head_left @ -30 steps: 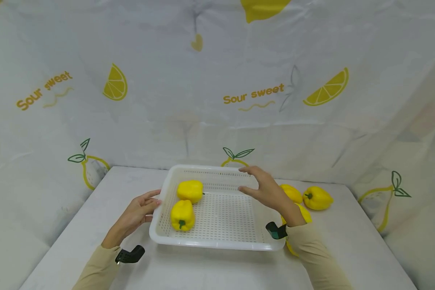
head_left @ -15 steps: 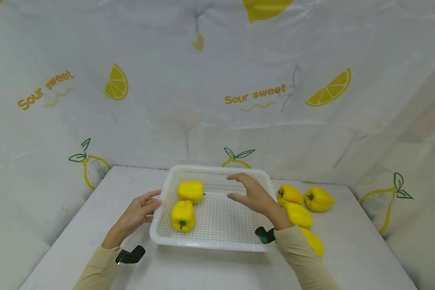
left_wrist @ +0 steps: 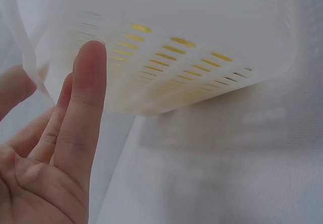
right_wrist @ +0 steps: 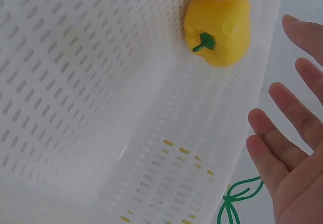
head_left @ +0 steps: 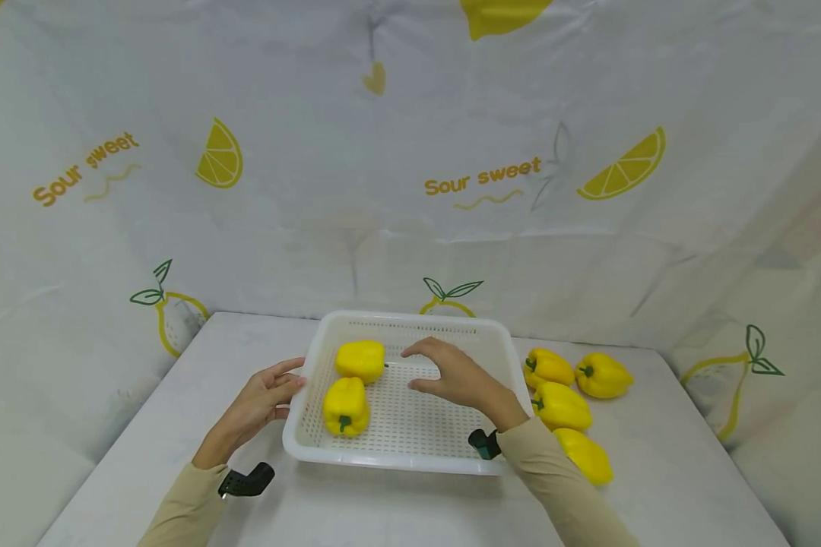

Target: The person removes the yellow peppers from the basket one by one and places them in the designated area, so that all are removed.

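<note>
A white perforated plastic basket (head_left: 410, 461) stands in the middle of the table, seen in all views. Two yellow bell peppers (head_left: 360, 360) lie in its left part, the nearer pepper (head_left: 345, 407) with its green stem towards me. My left hand (head_left: 263, 403) pinches the basket's left rim, thumb over the edge; in the left wrist view its fingers (left_wrist: 90, 90) lie along the outer wall. My right hand (head_left: 454, 376) hovers over the basket, fingers spread and holding nothing, to the right of the peppers. In the right wrist view that hand (right_wrist: 298, 148) is apart from the basket wall.
Several more yellow bell peppers (head_left: 562, 406) lie on the white table (head_left: 670, 456) just right of the basket, the rearmost one (head_left: 603, 375) farthest right. A white curtain with lemon prints (head_left: 356, 190) hangs behind the table. Each wrist carries a small black camera (head_left: 246, 480).
My right hand has moved left and slightly down over the basket, uncovering the peppers on the right. The left hand and the basket stay where they were.
</note>
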`<control>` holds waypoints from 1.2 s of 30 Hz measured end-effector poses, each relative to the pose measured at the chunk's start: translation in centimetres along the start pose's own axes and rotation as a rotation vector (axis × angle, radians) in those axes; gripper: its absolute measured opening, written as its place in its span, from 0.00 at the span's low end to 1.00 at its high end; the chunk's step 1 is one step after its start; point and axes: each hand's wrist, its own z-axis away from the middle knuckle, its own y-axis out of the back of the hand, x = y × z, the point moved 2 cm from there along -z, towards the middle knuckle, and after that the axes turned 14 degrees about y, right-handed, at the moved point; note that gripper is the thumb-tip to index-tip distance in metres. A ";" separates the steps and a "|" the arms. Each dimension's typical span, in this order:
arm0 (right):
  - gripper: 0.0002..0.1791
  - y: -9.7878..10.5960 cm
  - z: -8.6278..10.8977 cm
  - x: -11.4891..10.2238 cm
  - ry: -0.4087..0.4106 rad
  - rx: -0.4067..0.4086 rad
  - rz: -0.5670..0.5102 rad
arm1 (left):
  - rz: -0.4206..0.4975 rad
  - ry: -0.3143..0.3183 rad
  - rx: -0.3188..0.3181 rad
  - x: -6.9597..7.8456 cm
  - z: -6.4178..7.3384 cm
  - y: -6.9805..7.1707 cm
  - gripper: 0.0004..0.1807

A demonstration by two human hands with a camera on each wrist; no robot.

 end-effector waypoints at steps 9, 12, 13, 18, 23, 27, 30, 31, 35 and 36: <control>0.25 -1.3 -1.2 -0.6 0.007 -0.115 0.027 | 0.001 -0.004 -0.005 0.0 0.0 0.0 0.38; 0.26 -1.8 -1.5 -0.7 0.010 -0.155 0.050 | 0.002 -0.003 -0.007 0.0 0.0 0.0 0.38; 0.26 -1.9 -1.5 -0.6 0.012 -0.165 0.058 | 0.002 -0.002 -0.007 0.0 0.0 0.0 0.38; 0.26 -2.6 -1.9 -0.7 0.019 -0.197 0.075 | 0.000 -0.004 -0.008 0.0 0.0 0.0 0.38; 0.26 -3.0 -2.6 -0.9 0.044 -0.226 0.086 | -0.002 -0.011 -0.008 0.0 0.0 0.0 0.38; 0.27 -3.3 -3.1 -1.3 0.071 -0.241 0.078 | 0.001 -0.013 -0.011 0.1 0.0 0.0 0.38; 0.28 -3.4 -3.4 -1.6 0.087 -0.246 0.074 | 0.003 -0.016 -0.016 0.1 0.0 0.0 0.38; 0.28 -3.4 -3.5 -1.7 0.091 -0.250 0.076 | 0.003 -0.017 -0.017 0.1 0.0 0.0 0.38; 0.29 -3.8 -3.9 -2.0 0.099 -0.268 0.088 | 0.008 -0.014 -0.022 0.1 0.0 0.0 0.38; 0.29 -3.9 -4.0 -2.0 0.102 -0.272 0.089 | 0.010 -0.012 -0.023 0.1 0.0 0.1 0.38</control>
